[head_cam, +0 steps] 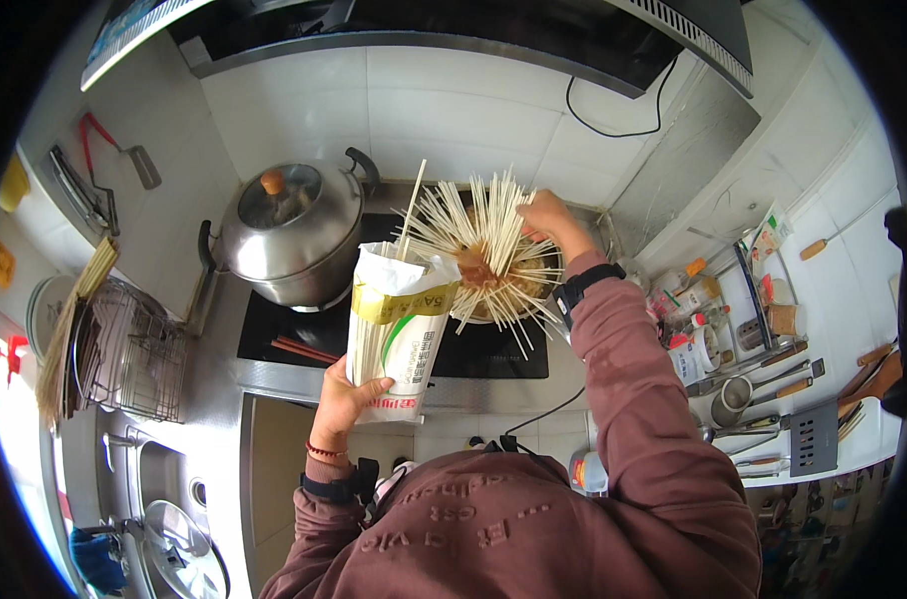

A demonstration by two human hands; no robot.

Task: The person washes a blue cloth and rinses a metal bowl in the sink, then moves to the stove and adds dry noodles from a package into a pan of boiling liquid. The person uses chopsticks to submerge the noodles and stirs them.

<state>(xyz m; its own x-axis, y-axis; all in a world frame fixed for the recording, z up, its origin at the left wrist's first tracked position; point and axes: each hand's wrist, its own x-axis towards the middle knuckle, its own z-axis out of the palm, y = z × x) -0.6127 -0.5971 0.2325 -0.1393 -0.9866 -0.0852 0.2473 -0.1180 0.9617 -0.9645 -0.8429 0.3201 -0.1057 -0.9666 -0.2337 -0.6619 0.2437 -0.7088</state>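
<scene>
My left hand (pixel 352 393) grips the lower end of a plastic noodle packet (pixel 401 329), which is torn at the top and bears printing. One small bundle of sticks (pixel 416 198) pokes up out of its mouth. Fanned over a pan of brown broth (pixel 477 266) lie many dry noodles (pixel 491 213), their ends jutting past the rim all round. At the far right of this fan, my right hand (pixel 549 217) has its fingers closed around some of the noodles. The pan's rim is mostly hidden beneath them.
A lidded steel pot (pixel 292 232) stands left on the black cooktop (pixel 491 356), near brown chopsticks (pixel 304 350). Left are a wire rack (pixel 143 352) and a sink (pixel 162 468) holding a glass lid (pixel 180 550). Bottles (pixel 697 292) and utensils (pixel 760 389) crowd the right. A range hood (pixel 423 45) hangs above.
</scene>
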